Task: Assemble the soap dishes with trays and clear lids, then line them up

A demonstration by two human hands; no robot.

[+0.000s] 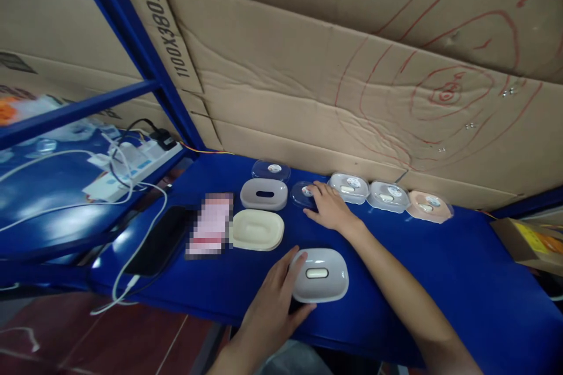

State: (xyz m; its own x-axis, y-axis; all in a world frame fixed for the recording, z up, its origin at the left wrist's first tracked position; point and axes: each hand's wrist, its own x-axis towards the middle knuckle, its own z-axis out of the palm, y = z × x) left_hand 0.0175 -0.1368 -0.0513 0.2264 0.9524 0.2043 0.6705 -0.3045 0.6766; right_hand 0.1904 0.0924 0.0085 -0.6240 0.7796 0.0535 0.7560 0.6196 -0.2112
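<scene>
My left hand [281,293] grips the left end of a glossy pale grey soap dish [332,287], thumb at its near edge and fingers on its far side. A white capsule-shaped insert [317,273] shows in the dish's middle. My right hand [329,205] reaches to the back of the table, fingers apart over a clear plastic lid [299,194] with a round label. The fingers hide part of this lid; contact is hard to judge. Left of it are a grey dish with a dark oval slot [250,194], a cream oval tray [259,229] and another clear lid [260,170].
Along the cardboard wall [281,70] stand lidded dishes: one whitish [360,190], one grey [387,196], one peach [431,210]. At left are a pixelated pink item [211,222], a black phone [158,240] with a white cable, and a power strip [132,173]. A cardboard box [528,249] stands at right.
</scene>
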